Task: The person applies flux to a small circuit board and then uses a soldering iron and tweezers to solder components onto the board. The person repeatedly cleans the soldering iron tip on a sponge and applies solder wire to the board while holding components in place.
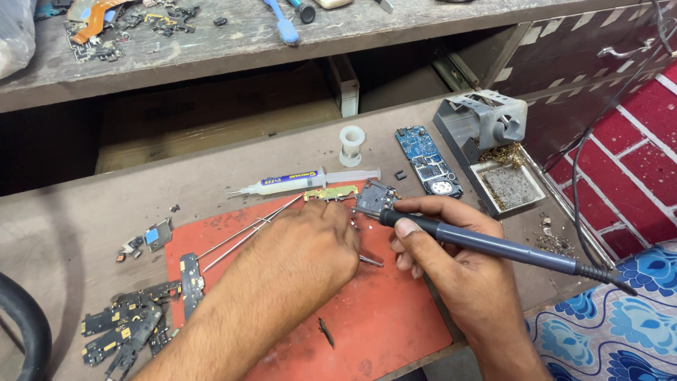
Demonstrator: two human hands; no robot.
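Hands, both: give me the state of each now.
Left hand: closed, fingers down on the small circuit board; grip hidden.
Right hand: closed around the soldering iron.

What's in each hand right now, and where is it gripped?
Right hand holds the soldering iron by its front grip, near the tip. Left hand rests fingers-down on the red mat; any hold is hidden.
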